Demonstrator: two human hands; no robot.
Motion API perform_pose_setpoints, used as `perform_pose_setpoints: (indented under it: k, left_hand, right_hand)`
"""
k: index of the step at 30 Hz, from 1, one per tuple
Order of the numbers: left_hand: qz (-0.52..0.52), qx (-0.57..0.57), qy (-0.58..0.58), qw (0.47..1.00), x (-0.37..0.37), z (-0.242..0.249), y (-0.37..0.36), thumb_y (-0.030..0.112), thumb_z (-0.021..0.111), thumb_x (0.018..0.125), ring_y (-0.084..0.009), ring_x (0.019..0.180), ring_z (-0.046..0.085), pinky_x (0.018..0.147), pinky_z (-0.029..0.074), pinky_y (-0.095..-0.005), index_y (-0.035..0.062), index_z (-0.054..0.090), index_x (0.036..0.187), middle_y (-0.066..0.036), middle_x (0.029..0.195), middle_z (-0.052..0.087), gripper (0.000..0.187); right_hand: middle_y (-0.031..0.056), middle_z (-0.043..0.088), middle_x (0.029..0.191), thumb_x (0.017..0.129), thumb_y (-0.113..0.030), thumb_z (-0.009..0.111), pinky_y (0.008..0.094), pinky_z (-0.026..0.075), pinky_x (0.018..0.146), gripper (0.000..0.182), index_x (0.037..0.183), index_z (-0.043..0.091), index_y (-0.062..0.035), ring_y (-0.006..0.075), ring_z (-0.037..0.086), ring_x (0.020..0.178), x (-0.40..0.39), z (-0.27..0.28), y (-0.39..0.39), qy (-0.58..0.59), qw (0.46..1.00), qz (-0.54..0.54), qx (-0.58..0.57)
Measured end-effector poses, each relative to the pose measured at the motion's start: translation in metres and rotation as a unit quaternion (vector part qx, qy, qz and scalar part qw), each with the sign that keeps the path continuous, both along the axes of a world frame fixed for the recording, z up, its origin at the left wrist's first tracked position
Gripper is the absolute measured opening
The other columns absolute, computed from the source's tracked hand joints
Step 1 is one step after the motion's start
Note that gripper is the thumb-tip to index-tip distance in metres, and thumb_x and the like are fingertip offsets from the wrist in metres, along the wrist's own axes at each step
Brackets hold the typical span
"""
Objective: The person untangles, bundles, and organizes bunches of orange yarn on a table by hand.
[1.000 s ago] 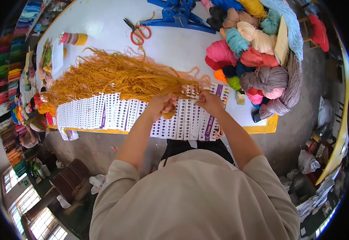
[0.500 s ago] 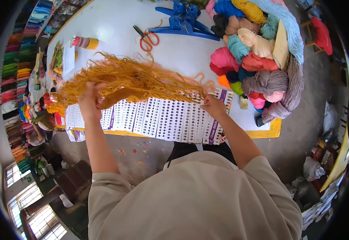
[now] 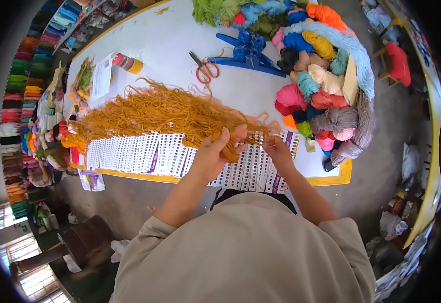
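Note:
A long heap of mustard-coloured yarn point(image 3: 149, 113) lies across the table over white cards with rows of dark holes point(image 3: 129, 154). Its right part is in my left hand point(image 3: 215, 154), whose fingers are wrapped round a bundle of strands. Just to the right, my right hand point(image 3: 277, 151) pinches the thin end of the same yarn. Peach yarn point(image 3: 268, 122) shows behind the mustard strands. Beyond the heap rest scissors with red handles point(image 3: 208, 73), their blades apart.
A blue plastic stand point(image 3: 248, 53) is at the back of the table. Many coloured skeins point(image 3: 326, 81) are piled on the right. Thread cones point(image 3: 128, 63) and a paper sheet point(image 3: 101, 78) lie at the back left. A red-covered stool point(image 3: 398, 63) stands beyond the table.
My left hand has moved right along the yarn, close to my right hand, and has closed on a bundle. The view has shifted slightly.

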State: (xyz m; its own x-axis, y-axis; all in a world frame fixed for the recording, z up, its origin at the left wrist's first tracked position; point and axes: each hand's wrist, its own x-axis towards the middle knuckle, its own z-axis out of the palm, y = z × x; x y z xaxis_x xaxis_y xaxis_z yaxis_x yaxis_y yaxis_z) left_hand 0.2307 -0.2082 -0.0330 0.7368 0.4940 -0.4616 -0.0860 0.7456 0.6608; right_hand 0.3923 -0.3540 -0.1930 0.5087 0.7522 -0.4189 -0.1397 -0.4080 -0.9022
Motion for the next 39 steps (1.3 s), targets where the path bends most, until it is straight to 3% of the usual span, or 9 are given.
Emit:
perform_pose_setpoints:
  k: [3,5,8,10,14,16,20,26,39]
  left_hand:
    - [0.018,-0.018,-0.049,0.998,0.001,0.012,-0.002,0.029,0.042,0.101,-0.0238,0.127,0.047,0.099,0.045,-0.0436,0.0003,0.04,0.136,-0.013,0.135,0.051,0.046]
    - [-0.013,-0.01,-0.095,0.995,0.001,0.021,0.0,0.028,0.044,0.101,-0.0221,0.126,0.047,0.099,0.045,-0.0407,0.0011,0.043,0.136,-0.013,0.135,0.051,0.044]
    - [-0.068,0.028,-0.102,0.992,-0.004,0.028,0.002,0.027,0.047,0.1,-0.0177,0.119,0.05,0.097,0.043,-0.0337,0.0017,0.054,0.128,-0.01,0.13,0.054,0.038]
    - [-0.1,0.11,-0.006,0.989,-0.011,0.031,0.007,0.023,0.05,0.099,-0.0172,0.115,0.053,0.097,0.043,-0.0311,-0.0001,0.058,0.123,-0.009,0.126,0.056,0.035]
    - [-0.061,0.19,-0.059,0.978,-0.013,0.033,0.006,0.016,0.054,0.096,-0.0144,0.105,0.057,0.092,0.045,-0.0285,-0.0019,0.06,0.116,-0.007,0.114,0.062,0.028]
    - [-0.066,0.129,-0.066,0.987,-0.014,0.04,0.007,0.015,0.054,0.096,-0.0146,0.103,0.058,0.091,0.046,-0.0287,-0.0021,0.061,0.114,-0.007,0.112,0.063,0.026]
    - [-0.081,0.091,-0.074,0.99,-0.007,0.043,0.007,0.012,0.055,0.095,-0.0155,0.098,0.06,0.089,0.048,-0.0293,-0.0028,0.061,0.11,-0.007,0.108,0.064,0.022]
    - [-0.098,0.177,-0.102,0.974,0.007,0.036,0.007,0.009,0.055,0.094,-0.0195,0.107,0.058,0.094,0.045,-0.0311,-0.0035,0.062,0.106,-0.009,0.107,0.064,0.018]
    - [-0.042,0.126,-0.103,0.986,0.001,0.036,0.002,0.011,0.056,0.094,-0.0234,0.118,0.053,0.099,0.041,-0.0349,-0.0026,0.063,0.099,-0.01,0.109,0.062,0.016]
  right_hand:
    - [0.0006,0.064,0.091,0.089,-0.014,0.065,0.0239,0.048,0.067,0.023,0.109,0.06,-0.0034,0.0088,0.059,0.077,-0.021,0.091,0.023,0.147,0.978,-0.063,0.134]
    - [-0.0003,0.063,0.092,0.089,-0.012,0.065,0.0237,0.048,0.069,0.021,0.108,0.06,-0.0033,0.0085,0.058,0.078,-0.032,0.145,0.035,0.166,0.967,-0.007,0.193]
    - [0.0001,0.063,0.093,0.089,-0.008,0.064,0.0231,0.048,0.071,0.018,0.105,0.061,-0.0028,0.0081,0.059,0.083,-0.041,0.153,0.041,0.126,0.976,0.027,0.173]
    - [-0.002,0.061,0.088,0.09,-0.012,0.065,0.0222,0.045,0.071,0.013,0.101,0.063,-0.0052,0.0071,0.054,0.081,-0.046,0.168,0.042,0.11,0.973,0.054,0.196]
    - [-0.0034,0.059,0.083,0.091,-0.011,0.063,0.0223,0.045,0.066,0.009,0.099,0.062,-0.0069,0.0061,0.052,0.074,-0.06,0.175,0.037,0.137,0.976,0.027,0.168]
    - [-0.0028,0.059,0.082,0.091,-0.013,0.062,0.0203,0.044,0.061,0.009,0.098,0.06,-0.0074,0.0049,0.052,0.067,-0.062,0.169,0.031,0.293,0.933,-0.085,0.192]
    - [-0.0023,0.058,0.082,0.091,-0.015,0.063,0.0202,0.043,0.059,0.011,0.098,0.06,-0.0081,0.0051,0.05,0.065,-0.065,0.173,0.025,0.259,0.94,-0.108,0.195]
    - [-0.0021,0.058,0.079,0.09,-0.012,0.064,0.0209,0.046,0.058,0.007,0.095,0.061,-0.0073,0.0055,0.052,0.064,-0.061,0.177,0.026,0.237,0.941,-0.121,0.21]
    - [-0.0023,0.054,0.076,0.09,-0.013,0.063,0.0211,0.043,0.056,0.008,0.096,0.058,-0.0086,0.0054,0.049,0.063,-0.062,0.18,0.027,0.268,0.932,-0.115,0.215]
